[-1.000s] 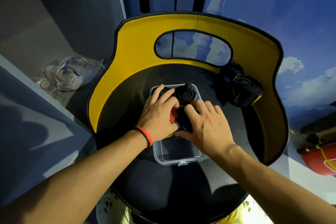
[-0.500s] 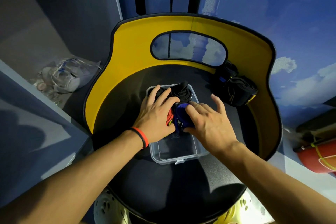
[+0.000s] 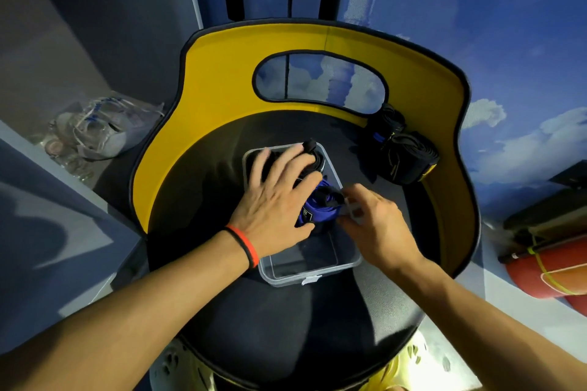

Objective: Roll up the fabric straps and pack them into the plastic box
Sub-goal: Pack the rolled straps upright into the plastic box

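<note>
Head view: your left hand (image 3: 276,197) lies flat, fingers spread straight, pressing black rolled strap (image 3: 313,152) and glossy blue strap (image 3: 317,214) down in far half of clear rectangular plastic box (image 3: 306,276) on round black chair seat (image 3: 286,327). Your right hand (image 3: 378,225) curls at box's right rim beside blue strap; blur hides any grip. White label on blue strap unreadable. Black webbing rolls (image 3: 406,162) lean against yellow backrest (image 3: 222,105).
</note>
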### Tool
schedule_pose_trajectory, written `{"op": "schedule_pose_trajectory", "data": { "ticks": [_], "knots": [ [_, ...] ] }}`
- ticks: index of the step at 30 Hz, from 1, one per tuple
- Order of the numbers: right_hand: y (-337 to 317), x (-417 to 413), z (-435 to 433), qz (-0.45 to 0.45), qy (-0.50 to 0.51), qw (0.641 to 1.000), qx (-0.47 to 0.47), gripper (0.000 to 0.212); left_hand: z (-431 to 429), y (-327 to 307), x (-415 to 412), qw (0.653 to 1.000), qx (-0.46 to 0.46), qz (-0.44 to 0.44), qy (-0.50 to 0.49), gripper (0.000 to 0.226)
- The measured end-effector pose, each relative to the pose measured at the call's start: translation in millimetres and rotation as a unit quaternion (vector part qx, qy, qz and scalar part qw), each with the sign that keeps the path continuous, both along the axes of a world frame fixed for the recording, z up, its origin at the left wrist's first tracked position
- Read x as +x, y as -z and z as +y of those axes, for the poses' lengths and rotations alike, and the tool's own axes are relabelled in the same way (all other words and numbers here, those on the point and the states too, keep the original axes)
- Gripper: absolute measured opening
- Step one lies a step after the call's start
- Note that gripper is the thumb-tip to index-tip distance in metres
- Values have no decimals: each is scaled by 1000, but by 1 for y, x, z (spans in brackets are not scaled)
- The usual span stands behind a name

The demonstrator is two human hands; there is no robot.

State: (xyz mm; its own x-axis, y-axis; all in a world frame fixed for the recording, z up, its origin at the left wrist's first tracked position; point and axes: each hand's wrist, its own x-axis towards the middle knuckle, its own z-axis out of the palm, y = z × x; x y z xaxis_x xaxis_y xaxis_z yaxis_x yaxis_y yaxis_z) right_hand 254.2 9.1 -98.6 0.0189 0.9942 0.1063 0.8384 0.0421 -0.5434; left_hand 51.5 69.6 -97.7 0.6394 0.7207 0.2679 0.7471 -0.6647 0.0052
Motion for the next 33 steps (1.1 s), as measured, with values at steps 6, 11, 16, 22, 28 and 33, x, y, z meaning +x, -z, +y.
{"op": "schedule_pose_trajectory", "data": {
  "ticks": [6, 11, 16, 22, 28, 33],
  "knots": [
    [-5, -5, -1, 3, 31, 999, -41, 25, -1, -4, 12, 999, -28, -17, 37, 55],
    [-7, -6, 3, -18, 19, 999, -29, 14, -6, 1, 16, 1000, -1, -17, -2, 53],
    [-9, -6, 1, 2, 2, 1000, -17, 12, 2, 6, 12, 999, -30, -31, 4, 57],
    [-15, 4, 1, -2, 7, 997, -71, 18, 20, 5, -2, 984, -142, -106, 30, 59],
    [-23, 20, 12, -73, 43, 994, -72, 53, 30, -1, -21, 968, -196, -131, 82, 46],
    [-27, 39, 29, -180, 122, 976, -27, 95, 35, -1, -25, 957, -232, -152, 85, 47]
  ]
}}
